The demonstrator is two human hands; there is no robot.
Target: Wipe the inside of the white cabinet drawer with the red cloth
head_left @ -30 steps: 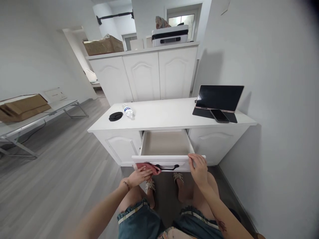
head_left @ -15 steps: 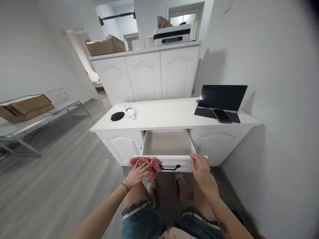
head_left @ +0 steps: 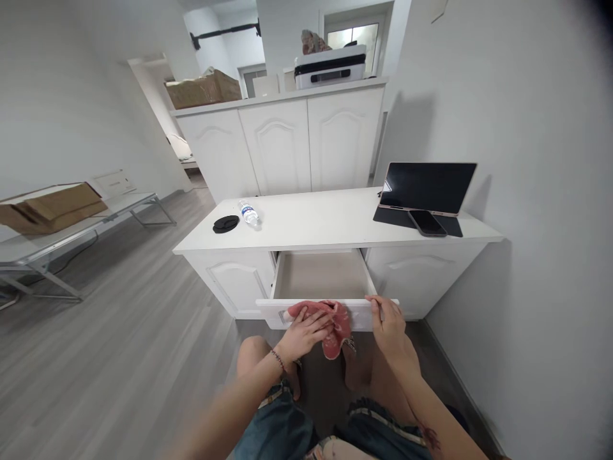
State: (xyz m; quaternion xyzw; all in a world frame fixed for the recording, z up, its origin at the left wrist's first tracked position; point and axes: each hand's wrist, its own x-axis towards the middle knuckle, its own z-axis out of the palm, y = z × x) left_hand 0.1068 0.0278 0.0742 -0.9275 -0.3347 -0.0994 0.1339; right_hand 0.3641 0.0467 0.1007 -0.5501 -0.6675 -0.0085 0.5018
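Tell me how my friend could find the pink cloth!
Look at the low white cabinet by the wall; its middle drawer is pulled open. On the drawer's front edge, under the left hand, hangs the cloth. It is the only pink, floppy thing there.

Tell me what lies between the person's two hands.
Head view: the pink cloth, held by the left hand, hangs over the drawer front between it and the right hand gripping that front.

Left hand (head_left: 302,333) presses pink cloth (head_left: 330,319) on drawer front (head_left: 272,312).
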